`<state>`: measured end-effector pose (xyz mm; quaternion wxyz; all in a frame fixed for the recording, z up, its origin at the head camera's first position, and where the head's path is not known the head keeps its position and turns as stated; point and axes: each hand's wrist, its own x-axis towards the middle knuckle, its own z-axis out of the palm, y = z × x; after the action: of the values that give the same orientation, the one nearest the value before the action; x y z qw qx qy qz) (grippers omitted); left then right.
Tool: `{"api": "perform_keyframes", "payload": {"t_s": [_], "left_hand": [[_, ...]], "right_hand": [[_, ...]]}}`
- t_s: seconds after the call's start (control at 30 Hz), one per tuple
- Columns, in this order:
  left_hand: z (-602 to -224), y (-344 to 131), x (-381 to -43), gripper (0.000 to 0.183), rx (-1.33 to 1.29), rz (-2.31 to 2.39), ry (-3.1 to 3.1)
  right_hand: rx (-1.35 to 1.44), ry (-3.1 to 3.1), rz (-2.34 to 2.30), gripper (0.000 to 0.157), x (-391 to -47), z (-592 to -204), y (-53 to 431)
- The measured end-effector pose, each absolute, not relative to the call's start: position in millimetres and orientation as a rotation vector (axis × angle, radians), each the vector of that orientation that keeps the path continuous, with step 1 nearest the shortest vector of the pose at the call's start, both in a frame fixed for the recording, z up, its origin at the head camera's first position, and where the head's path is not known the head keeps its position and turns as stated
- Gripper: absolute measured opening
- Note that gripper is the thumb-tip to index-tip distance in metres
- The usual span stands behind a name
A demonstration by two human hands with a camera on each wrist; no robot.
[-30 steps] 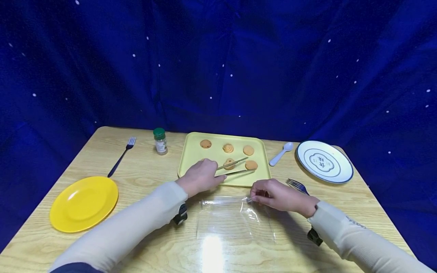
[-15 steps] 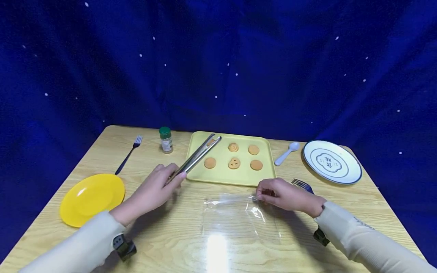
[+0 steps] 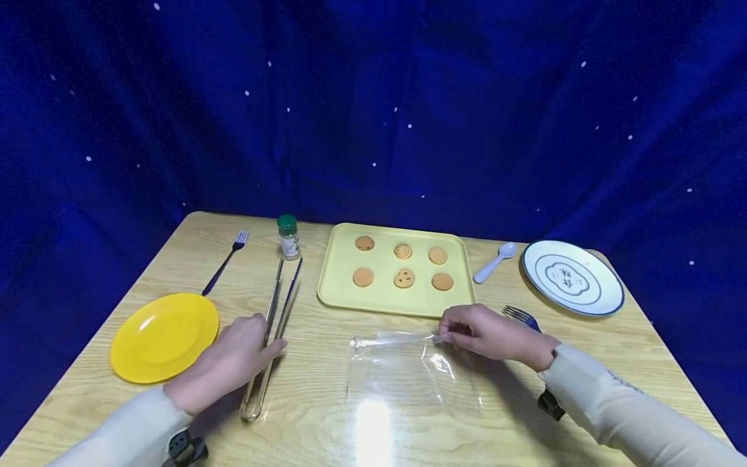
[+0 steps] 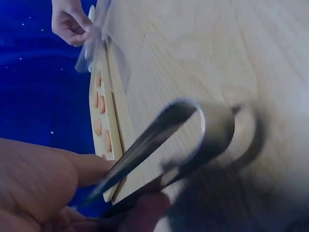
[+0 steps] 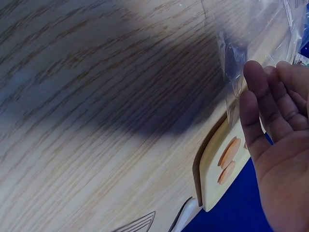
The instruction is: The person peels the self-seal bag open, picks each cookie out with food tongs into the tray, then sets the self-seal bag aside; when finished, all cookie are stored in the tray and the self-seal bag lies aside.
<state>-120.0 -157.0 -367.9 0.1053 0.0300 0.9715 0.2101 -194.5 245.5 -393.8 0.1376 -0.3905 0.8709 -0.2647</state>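
Metal tongs [image 3: 253,403] are held between the thumb and fingers of my left hand [image 3: 236,353], their arms spread and pointing toward the back. Their rounded end shows large in the left wrist view, low over the table. My right hand [image 3: 481,329] pinches the upper right edge of a clear plastic bag [image 3: 403,373], which lies flat near the front. Beyond the bag is a pale yellow tray [image 3: 335,288] with several cookies in two rows, among them a swirled cookie [image 3: 403,251] and a dotted cookie [image 3: 404,278].
A yellow plate [image 3: 163,337] and a dark-handled fork [image 3: 226,261] are on the left, with a green-capped shaker [image 3: 288,239] behind. To the right lie a white spoon [image 3: 495,263], a white patterned plate [image 3: 574,277] and another fork [image 3: 521,316], partly behind my right hand.
My left hand has drawn the tongs from over the tray to the left and toward me, onto the table between yellow plate and tray. My right hand stays at the bag's edge.
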Motion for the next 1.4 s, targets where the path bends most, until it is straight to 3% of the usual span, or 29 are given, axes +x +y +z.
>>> {"api": "perform_keyframes", "payload": {"t_s": [0.63, 0.9, 1.17, 1.3, 1.4], "left_hand": [[-386.1, -161.6, -130.4, 0.024, 0.106, 0.435, 2.746], [-385.8, -160.4, -131.9, 0.059, 0.113, 0.364, 2.744], [-383.6, -163.8, -128.5, 0.08, 0.11, 0.347, 2.791], [-375.4, -163.4, -127.5, 0.083, 0.138, 0.321, 2.908], [-365.2, -161.2, -130.4, 0.072, 0.253, 0.279, 3.047]], "right_hand": [[-1.086, 2.473, -0.799, 0.004, -190.9, -394.9, 240.5], [-1.079, 2.482, -0.796, 0.004, -190.4, -397.0, 241.8], [-1.084, 2.482, -0.803, 0.004, -190.1, -397.2, 241.4], [-1.113, 2.511, -0.768, 0.003, -190.2, -395.8, 240.2], [-1.129, 2.525, -0.746, 0.003, -189.2, -392.7, 239.6]]}}
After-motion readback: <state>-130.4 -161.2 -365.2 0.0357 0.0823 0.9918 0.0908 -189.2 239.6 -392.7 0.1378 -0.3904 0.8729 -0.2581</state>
